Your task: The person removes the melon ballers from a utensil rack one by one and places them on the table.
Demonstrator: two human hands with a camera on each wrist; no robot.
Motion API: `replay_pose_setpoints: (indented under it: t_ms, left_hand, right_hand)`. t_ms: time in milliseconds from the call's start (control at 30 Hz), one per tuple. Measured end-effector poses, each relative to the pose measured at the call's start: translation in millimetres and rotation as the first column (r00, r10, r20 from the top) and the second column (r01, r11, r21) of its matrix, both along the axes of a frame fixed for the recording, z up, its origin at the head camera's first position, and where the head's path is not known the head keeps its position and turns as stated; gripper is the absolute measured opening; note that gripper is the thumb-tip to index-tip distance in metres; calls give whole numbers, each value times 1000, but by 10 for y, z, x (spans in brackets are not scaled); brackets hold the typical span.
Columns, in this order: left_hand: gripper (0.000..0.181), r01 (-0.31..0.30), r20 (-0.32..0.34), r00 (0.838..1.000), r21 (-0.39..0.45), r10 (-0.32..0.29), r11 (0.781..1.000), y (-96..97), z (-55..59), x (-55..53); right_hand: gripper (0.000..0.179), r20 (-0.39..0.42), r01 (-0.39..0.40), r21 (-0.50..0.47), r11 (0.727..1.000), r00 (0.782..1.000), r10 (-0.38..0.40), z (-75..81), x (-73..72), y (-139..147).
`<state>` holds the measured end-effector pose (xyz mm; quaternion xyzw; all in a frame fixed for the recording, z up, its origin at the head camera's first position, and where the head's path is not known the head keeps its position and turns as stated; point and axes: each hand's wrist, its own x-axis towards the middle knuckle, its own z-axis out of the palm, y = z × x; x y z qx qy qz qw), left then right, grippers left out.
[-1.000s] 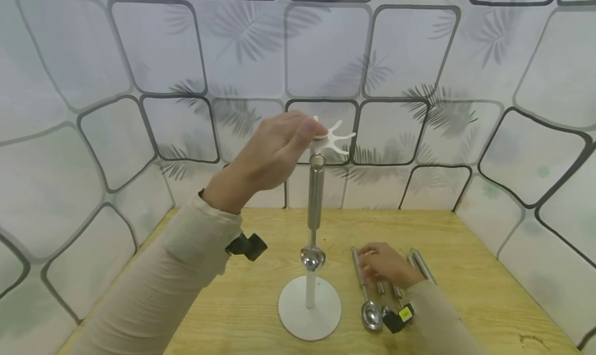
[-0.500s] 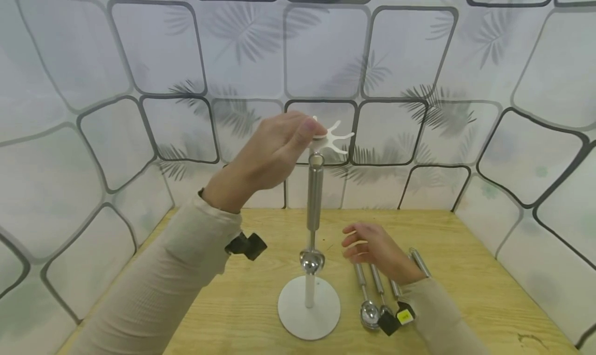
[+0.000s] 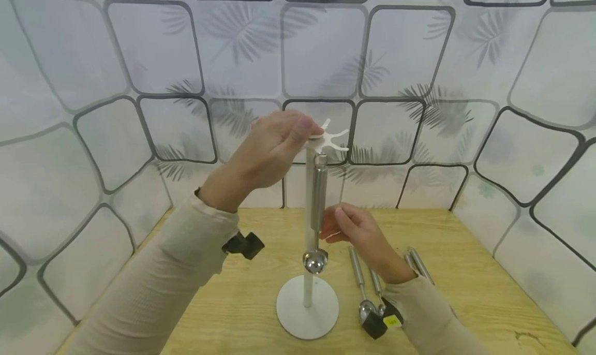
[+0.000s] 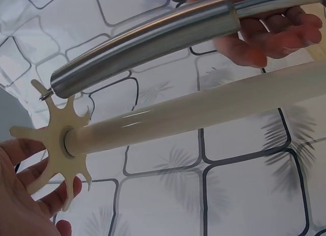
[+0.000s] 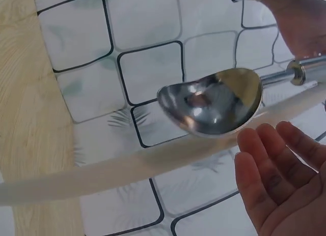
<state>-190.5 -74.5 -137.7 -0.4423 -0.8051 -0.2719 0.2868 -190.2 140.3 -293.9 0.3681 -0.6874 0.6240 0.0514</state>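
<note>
A white utensil rack [image 3: 309,189] with a round base stands upright. My left hand [image 3: 274,148] holds its star-shaped hook head, fingers around the hooks [image 4: 63,116] in the left wrist view. From one hook hangs a steel ladle [image 3: 318,197] by its end ring, bowl down. My right hand [image 3: 358,236] is beside the lower end of the ladle's handle, with loosely bent fingers and no grip on it. The right wrist view shows those fingers [image 5: 275,180] just under the ladle bowl [image 5: 214,101]; whether they touch the ladle I cannot tell.
On the wooden table [image 3: 223,293], right of the rack, lies another ladle [image 3: 357,272]. Several more steel-handled utensils [image 3: 421,264] lie near it, partly hidden by my right arm. Patterned walls [image 3: 321,49] enclose the table.
My right hand has risen from the utensils on the table and moved left to the hanging ladle. The hook head has turned a little, swinging the ladle to the right. My left hand stays on top.
</note>
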Motion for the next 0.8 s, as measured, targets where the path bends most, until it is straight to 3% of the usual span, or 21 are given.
replay_pose_setpoints:
  t_ms: [167,367,567,800]
  left_hand:
    - [74,2,-10,1000,10,-2,1000,-5,-3,-2]
    - [94,15,-14,1000,9,-15,1000,-4,-5,0]
    - [85,29,-12,1000,1,-29,1000,-7,-16,6]
    - [84,34,-21,999,7,-34,999,-5,-25,-2]
  right_hand:
    - [47,-141,-68,4,998,988,67,67,42,-96]
    - [22,-227,47,31,998,973,-39,108,114,-127]
    - [13,-279,167,23,986,948,-154,121,159,-63]
    - [10,-305,176,15,984,938,-163,154,188,-29]
